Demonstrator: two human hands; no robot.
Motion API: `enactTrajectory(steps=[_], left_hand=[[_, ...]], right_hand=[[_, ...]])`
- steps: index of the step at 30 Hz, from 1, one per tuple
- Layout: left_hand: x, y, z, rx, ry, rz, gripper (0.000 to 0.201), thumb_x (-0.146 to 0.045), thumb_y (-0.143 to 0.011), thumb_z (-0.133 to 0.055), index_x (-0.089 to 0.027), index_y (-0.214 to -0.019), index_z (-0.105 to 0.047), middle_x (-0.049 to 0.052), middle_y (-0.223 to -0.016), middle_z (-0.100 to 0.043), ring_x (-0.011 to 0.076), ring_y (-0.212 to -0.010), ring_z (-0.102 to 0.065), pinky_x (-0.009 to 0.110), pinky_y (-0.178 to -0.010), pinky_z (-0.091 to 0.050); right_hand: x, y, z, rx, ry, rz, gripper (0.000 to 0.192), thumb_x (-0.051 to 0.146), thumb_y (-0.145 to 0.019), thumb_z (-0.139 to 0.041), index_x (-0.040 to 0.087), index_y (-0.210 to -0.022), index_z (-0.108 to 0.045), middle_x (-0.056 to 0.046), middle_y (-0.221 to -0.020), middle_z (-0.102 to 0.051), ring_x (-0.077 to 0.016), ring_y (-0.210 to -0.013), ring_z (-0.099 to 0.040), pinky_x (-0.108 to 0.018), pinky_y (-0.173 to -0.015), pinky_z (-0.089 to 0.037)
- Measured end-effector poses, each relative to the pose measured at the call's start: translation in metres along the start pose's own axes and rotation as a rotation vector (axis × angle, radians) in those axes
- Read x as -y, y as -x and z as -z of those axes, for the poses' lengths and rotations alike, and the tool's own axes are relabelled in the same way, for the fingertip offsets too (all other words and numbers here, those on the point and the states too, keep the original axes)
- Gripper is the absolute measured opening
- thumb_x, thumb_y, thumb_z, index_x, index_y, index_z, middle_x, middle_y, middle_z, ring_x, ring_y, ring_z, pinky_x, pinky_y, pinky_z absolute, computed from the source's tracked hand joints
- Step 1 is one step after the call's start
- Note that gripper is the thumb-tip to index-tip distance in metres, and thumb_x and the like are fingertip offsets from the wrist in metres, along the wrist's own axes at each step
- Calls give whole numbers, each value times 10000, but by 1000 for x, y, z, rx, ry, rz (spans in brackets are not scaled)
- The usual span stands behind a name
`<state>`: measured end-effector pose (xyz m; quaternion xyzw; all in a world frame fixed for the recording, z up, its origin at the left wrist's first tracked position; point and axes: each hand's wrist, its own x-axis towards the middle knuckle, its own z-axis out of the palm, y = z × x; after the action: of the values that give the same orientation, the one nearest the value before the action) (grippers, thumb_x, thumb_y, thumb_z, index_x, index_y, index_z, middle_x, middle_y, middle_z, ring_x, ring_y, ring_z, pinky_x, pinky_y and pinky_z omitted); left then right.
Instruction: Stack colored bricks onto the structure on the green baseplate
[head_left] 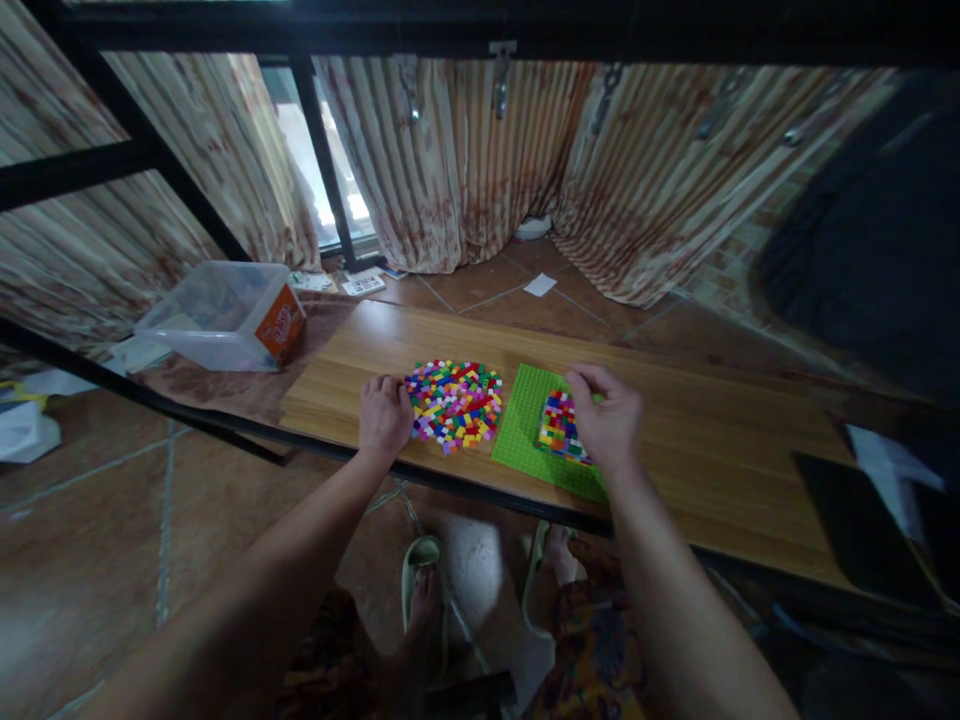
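A pile of small multicoloured toy bricks lies on the wooden table. My left hand rests at the pile's left edge with its fingers curled in; whatever they may hold is hidden. To the right of the pile is a green studded baseplate, bearing a block of multicoloured bricks built up in a rectangle. Over the right part of this build, my right hand is closed, thumb and fingers pinched together. I cannot make out anything between those fingertips, and the hand covers part of the build and plate.
A clear plastic bin with an orange label stands beyond the table's left end. On the right end lies a dark flat panel near white paper. Black metal bars cross the view, with striped curtains behind.
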<state>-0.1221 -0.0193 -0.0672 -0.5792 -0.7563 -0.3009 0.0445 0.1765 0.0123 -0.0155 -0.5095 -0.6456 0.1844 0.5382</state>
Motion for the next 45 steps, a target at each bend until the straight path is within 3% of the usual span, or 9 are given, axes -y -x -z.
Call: enactTrajectory(steps=[6,11,20,28,35,41,45], left_hand=[[0,0,1,11,-4,8,256,-248,-900,-388,-168,-915,-631,145,-1005,-651,292,-1034,-560,452,-961,-431],[-1,0,1,8,14,5,244,-236,-896,-395,-178,-918,-631,135,-1001,-653,290,-1032,-563,459,-964,-428],[-1,1,1,17,7,5,240,-223,-896,-396,-171,-902,-631,132,-995,-657,279,-1043,-568,438,-981,-425],[1,1,0,7,0,-14,235,-219,-883,-407,-173,-917,-635,133,-1002,-662,286,-1035,-573,451,-967,-434],[1,0,0,7,12,-17,252,-232,-885,-394,-175,-928,-636,142,-994,-663,292,-1042,-573,467,-975,-428],[0,-1,0,-5,1,-19,242,-238,-881,-400,-178,-909,-634,137,-981,-661,291,-1027,-578,457,-973,-436],[1,-1,0,-10,0,-14,236,-247,-877,-407,-181,-898,-632,139,-981,-658,298,-1022,-577,458,-962,-445]], right_hand=[[34,27,-21,501,177,238,202,257,-916,-535,254,-914,-736,-36,-931,-730,-185,-898,-636,-324,-858,-459],[37,38,-33,644,429,235,187,208,-895,-559,230,-980,-724,-66,-995,-715,-215,-941,-610,-344,-878,-429],[40,38,-54,623,714,153,238,282,-932,-487,197,-963,-707,-121,-979,-698,-262,-922,-593,-377,-821,-398],[39,34,-54,543,532,136,214,219,-916,-478,211,-849,-682,-76,-914,-698,-213,-877,-602,-329,-807,-425],[27,19,-24,328,167,77,225,279,-896,-487,212,-955,-693,-61,-941,-726,-193,-867,-654,-320,-815,-490],[-4,4,19,140,164,-110,269,372,-870,-530,199,-947,-721,-83,-923,-748,-217,-829,-680,-347,-793,-514],[-21,0,32,128,198,-161,264,372,-856,-539,207,-939,-728,-86,-940,-751,-232,-855,-678,-377,-830,-507]])
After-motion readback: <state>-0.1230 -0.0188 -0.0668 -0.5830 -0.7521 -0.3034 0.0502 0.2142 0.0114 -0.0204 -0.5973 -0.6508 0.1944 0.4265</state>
